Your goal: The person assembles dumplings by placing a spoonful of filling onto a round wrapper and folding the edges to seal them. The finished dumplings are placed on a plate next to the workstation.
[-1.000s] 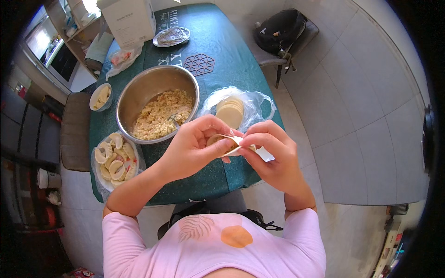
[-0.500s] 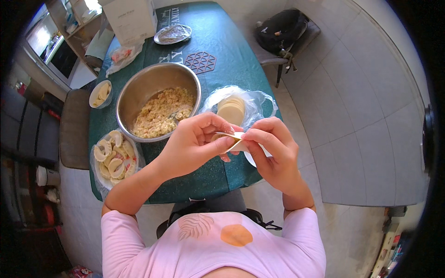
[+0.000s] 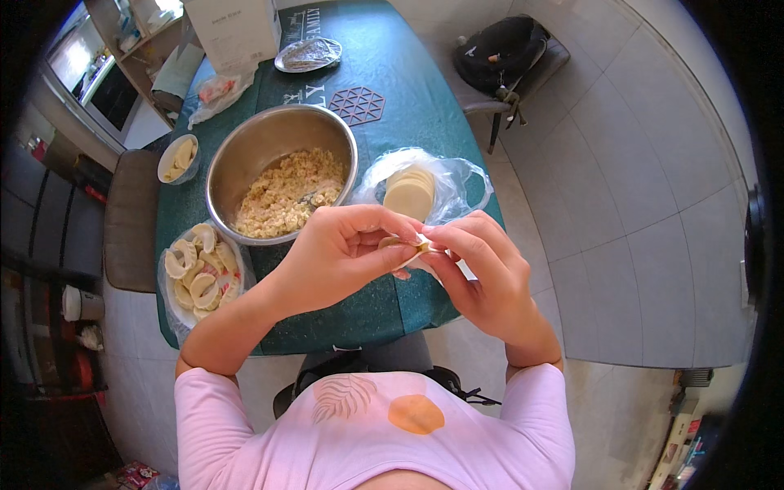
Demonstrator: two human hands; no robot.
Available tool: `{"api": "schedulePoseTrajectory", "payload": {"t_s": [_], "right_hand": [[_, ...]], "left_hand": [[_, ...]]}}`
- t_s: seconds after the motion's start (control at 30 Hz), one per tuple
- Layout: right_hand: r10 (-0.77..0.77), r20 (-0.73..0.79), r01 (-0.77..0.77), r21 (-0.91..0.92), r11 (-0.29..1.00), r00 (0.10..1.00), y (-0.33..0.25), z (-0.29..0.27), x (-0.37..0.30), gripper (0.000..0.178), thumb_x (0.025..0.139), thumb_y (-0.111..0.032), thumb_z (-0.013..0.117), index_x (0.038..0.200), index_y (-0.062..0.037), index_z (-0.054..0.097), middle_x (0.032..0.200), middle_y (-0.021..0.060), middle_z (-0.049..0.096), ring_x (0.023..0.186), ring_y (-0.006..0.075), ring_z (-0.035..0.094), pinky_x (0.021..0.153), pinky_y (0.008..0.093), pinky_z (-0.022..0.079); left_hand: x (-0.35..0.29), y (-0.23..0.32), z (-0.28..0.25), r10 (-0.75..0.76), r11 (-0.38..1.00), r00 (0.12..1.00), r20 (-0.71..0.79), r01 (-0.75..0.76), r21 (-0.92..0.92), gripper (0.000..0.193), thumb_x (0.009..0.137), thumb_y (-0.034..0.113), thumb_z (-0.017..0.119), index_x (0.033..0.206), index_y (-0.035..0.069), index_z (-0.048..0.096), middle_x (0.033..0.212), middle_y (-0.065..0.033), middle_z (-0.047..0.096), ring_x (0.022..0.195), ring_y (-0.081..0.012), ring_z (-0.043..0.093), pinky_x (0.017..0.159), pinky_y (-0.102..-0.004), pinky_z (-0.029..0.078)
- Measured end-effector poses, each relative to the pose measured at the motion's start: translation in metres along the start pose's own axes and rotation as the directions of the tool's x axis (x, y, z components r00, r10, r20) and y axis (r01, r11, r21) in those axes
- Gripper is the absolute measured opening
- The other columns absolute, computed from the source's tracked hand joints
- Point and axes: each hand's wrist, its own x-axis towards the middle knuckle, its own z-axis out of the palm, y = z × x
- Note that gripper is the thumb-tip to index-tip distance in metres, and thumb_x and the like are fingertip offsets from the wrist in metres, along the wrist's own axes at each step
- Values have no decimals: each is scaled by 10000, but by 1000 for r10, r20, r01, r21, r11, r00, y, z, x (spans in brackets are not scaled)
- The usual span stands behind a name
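Observation:
Between my two hands, above the near edge of the table, is a half-folded dumpling with some filling showing in its opening. My left hand pinches its left side between thumb and fingers. The fingertips of my right hand press its right edge together. Beyond my hands, a stack of round dumpling wrappers lies in an opened clear plastic bag. A large steel bowl of minced filling stands to the left, with a utensil partly sunk in it.
Folded dumplings lie on a plastic-covered plate at the table's left edge. Behind it is a small white bowl. A hexagonal trivet, a wrapped dish and a white box sit farther back. Chairs flank the green-covered table.
The wrapper's right side, more open before, is now pinched closer together around the filling. My right fingers have closed in on its edge, and the view has shifted slightly.

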Motion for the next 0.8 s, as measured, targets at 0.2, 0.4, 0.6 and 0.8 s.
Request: {"api": "schedulePoseTrajectory", "payload": {"t_s": [0.2,0.4,0.6,0.8], "right_hand": [[-32,24,35,-122,992,999,4,-2,-3,258,743,23,693,982,-15,605,901,112,540,756,260,555,627,329,458],[10,28,-8,-71,997,1000,0,1,2,232,732,8,700,941,-13,601,901,104,526,772,257,544,644,320,452],[-52,115,67,-136,988,992,-2,-5,6,233,732,3,700,941,-13,598,885,108,531,759,260,550,634,336,458],[-58,114,69,-99,993,992,-3,0,5,230,736,7,695,943,-8,597,849,107,535,738,263,553,619,340,459]], "left_hand": [[1,-2,3,39,997,999,-31,-41,-61,151,882,31,601,991,-64,556,1059,-139,621,937,-148,631,805,-266,538],[1,0,-4,-61,996,998,-7,61,-65,134,872,10,604,997,-21,564,1069,-134,619,972,-144,613,837,-260,518],[0,8,-6,-160,986,986,-43,158,-61,116,855,3,623,958,-30,582,1041,-131,626,957,-138,618,821,-249,521],[-2,5,-7,-101,988,992,-75,109,107,111,833,-4,652,923,-33,595,1005,-124,636,901,-125,631,800,-239,524]]}}
